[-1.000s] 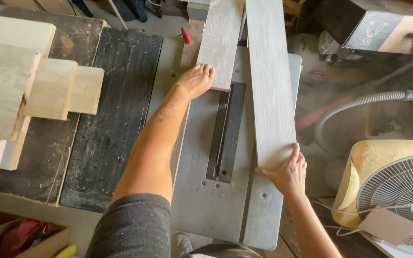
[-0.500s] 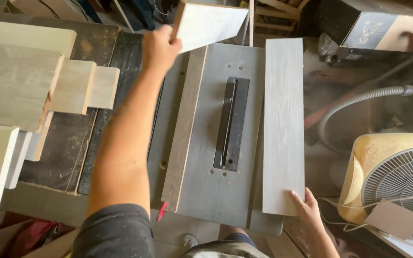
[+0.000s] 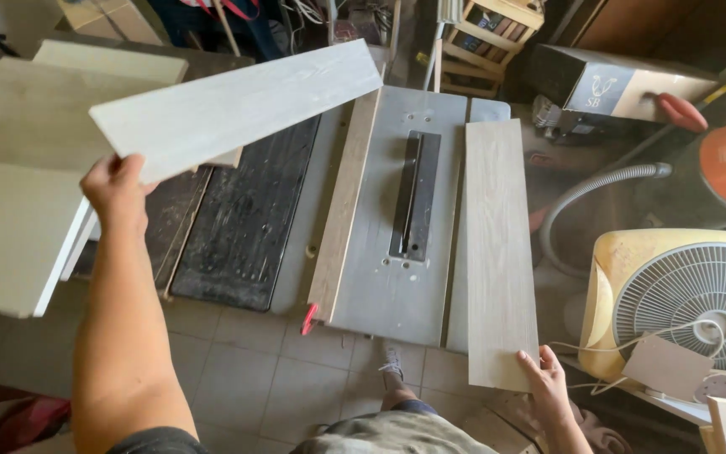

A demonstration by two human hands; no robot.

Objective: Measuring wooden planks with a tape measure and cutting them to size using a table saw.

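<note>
The table saw [image 3: 397, 277] fills the middle of the view, its grey top bare around the dark blade slot [image 3: 414, 195]. To its left lies a black work surface [image 3: 245, 219] with stacks of pale boards [image 3: 18, 210] beyond it. To its right stand a yellowed box fan [image 3: 682, 311] and a grey vacuum hose [image 3: 586, 202].

Two cut boards are in hand. The wider pale plank [image 3: 237, 105] is lifted clear of the saw, held out flat over the black surface and the stacks, its far end just above the saw's left edge. The left hand [image 3: 115, 189] holds it at the near end, fingers curled tight around the edge. The narrower grey-brown strip [image 3: 499, 252] lies flat along the right side of the saw top, its near end overhanging the table. The right hand [image 3: 544, 378] touches that overhanging corner, fingers lightly spread on the end; whether the thumb grips underneath is hard to tell from this angle.

To carry the long plank well, a one-handed grip at the end wants a firm wrist and a level board, so the far end does not dip onto the saw. The strip is best kept flat and pressed down while the other hand is busy, well away from the slot.
</note>
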